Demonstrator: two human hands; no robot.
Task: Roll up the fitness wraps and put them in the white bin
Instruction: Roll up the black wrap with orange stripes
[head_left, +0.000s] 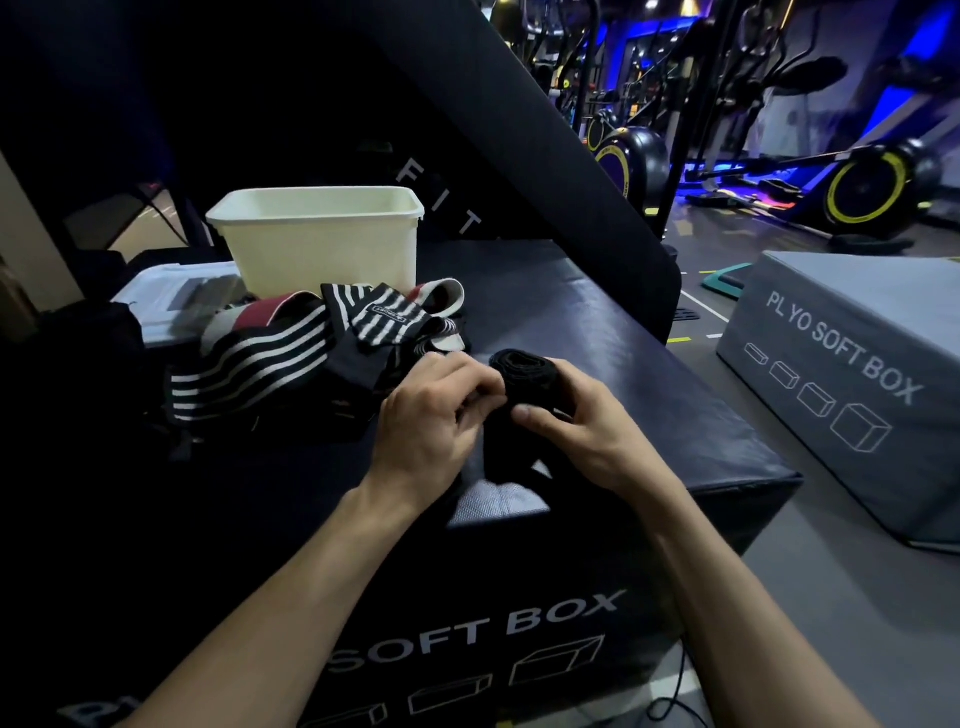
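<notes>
On the dark soft box (597, 332), my left hand (431, 421) and right hand (582, 421) are both gripping a black wrap roll (519, 379).

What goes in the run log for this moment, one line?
stage: rolling | both hands, left hand and right hand, grip black wrap | striped wraps unrolled | white bin contents unseen

Head view, downward, close over hands (498, 410)
</notes>
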